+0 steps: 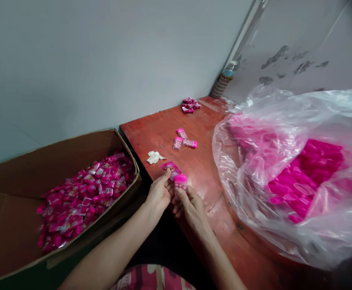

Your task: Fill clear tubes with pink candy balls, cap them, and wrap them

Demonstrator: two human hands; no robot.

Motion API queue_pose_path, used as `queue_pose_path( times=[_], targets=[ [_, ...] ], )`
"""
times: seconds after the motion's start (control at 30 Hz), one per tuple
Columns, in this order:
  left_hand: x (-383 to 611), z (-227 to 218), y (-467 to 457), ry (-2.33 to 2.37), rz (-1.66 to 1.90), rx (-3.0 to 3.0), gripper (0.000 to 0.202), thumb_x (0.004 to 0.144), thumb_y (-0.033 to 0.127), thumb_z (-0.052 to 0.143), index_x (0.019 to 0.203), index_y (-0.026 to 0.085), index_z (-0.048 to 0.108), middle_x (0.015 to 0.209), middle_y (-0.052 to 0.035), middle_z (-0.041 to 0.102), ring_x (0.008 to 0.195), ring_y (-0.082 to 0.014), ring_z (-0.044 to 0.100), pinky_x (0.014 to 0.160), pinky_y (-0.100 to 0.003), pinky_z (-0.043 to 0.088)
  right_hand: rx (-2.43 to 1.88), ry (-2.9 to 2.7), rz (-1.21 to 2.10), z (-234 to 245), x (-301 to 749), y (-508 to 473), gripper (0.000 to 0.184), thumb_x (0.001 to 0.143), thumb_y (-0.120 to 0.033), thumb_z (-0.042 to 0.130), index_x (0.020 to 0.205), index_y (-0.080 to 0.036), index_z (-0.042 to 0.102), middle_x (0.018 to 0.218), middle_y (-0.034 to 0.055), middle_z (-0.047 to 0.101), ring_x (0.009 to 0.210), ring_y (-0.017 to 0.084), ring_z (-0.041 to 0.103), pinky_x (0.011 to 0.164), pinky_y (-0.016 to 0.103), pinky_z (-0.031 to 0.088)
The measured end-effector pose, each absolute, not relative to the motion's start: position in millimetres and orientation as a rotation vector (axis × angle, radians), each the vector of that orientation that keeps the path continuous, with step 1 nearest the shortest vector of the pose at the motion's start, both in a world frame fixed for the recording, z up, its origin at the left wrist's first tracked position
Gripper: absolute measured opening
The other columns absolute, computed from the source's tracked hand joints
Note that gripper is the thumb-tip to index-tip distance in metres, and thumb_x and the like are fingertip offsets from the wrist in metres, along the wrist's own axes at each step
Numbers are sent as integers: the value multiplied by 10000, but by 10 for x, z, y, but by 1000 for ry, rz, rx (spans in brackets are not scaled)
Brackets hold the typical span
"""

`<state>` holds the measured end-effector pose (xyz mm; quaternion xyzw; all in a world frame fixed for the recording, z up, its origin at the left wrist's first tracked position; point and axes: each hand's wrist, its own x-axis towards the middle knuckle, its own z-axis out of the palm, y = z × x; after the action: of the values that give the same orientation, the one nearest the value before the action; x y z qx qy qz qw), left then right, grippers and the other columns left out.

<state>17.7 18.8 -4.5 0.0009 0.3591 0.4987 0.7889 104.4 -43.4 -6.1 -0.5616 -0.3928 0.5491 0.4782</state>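
My left hand [160, 193] pinches a pink printed wrapper [170, 168] between thumb and fingers, near the table's front edge. My right hand [191, 205] grips a small clear candy container [180, 183] with a bright pink cap and pale pink balls inside. The container is held upright, and its cap overlaps the lower end of the wrapper; whether it is partly inside the wrapper I cannot tell. Beyond my hands, three similar capped containers [177, 143] lie on the red table [152, 129]. A crumpled white scrap [154, 157] lies just beyond my left hand.
A cardboard box [127, 149] at the left holds a heap of pink wrapped packs [85, 193]. A large clear plastic bag [239, 193] with pink plastic pieces [315, 165] covers the table's right side. Several wrapped packs [190, 104] and a bottle [224, 78] stand at the back.
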Motion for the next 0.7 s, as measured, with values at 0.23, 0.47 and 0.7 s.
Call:
queue_pose_path(
  times=[0.23,0.47,0.7],
  targets=[
    [140,35,150,738,1048,321,229,667,304,680,682,100,577,540,-16,578,441,-101,536,411,-193,421,-1267,-942,1468,-56,1063,-416,286,811,-465,452,810,-180,476,607,-21,551,393,82,521,340,171,402],
    [111,86,153,663,1010,570,218,702,304,643,708,93,591,546,-17,568,452,-91,513,416,-186,396,-1345,-1058,1235,-95,1091,-443,273,818,-448,449,793,-181,500,612,-13,559,416,87,512,355,181,394],
    [107,69,138,730,985,697,229,637,290,691,686,87,599,547,-13,574,418,-94,510,381,-197,384,-1355,-1083,1241,-86,1096,-448,282,824,-459,428,797,-182,473,606,-25,542,411,86,508,361,182,401]
  ],
)
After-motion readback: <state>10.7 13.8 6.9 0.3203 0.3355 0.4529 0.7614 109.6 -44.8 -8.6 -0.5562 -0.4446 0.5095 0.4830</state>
